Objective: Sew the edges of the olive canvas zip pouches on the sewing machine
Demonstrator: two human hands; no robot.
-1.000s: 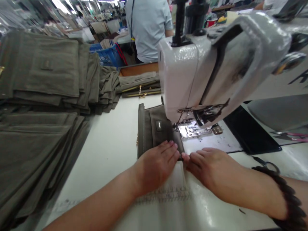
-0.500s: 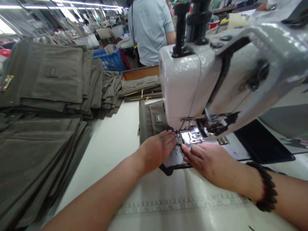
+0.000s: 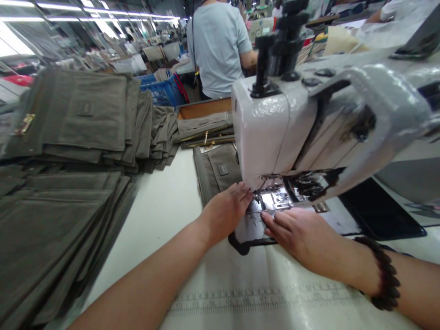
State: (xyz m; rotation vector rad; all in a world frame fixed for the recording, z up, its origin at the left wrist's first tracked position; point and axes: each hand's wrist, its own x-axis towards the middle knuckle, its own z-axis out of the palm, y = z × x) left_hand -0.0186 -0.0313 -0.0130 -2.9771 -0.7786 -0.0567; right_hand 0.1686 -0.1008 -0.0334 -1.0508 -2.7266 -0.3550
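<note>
A grey-green fabric bag panel with a small label and a zip along its left edge lies partly under the sewing machine head. My left hand rests on the panel's near edge, fingers stretched out and close together beside the needle area. On the metal bed, my right hand lies with its fingers extended, the index fingertip just in front of the presser foot. Its thumb is hidden. The hands and machine head cover part of the panel.
Stacked grey-green panels stand at the left, with more nearer me. Zipped pieces lie behind the panel. Beyond are a blue crate and a person in a light shirt. A printed ruler marks the front table.
The panel has turned slightly anticlockwise, its far end swinging left under my left hand. My hands stay close to the needle area. The whole view has shifted a little.
</note>
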